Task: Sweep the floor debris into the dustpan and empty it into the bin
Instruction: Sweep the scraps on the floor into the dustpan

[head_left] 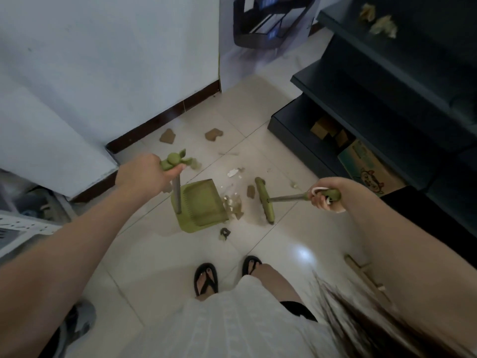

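My left hand grips the green top of the dustpan handle. The green dustpan rests on the tiled floor, its mouth facing right. My right hand holds the green grip of the broom handle. The green broom head stands on the floor just right of the pan. A heap of paper and cardboard scraps lies between the pan's mouth and the broom head. More brown scraps lie farther off: one scrap near the skirting, another scrap beside it, and white bits.
A white wall with dark skirting runs on the left. Dark shelving and a printed cardboard box stand on the right. A small dark scrap lies in front of the pan. My sandalled feet stand below. A white crate sits at the left edge.
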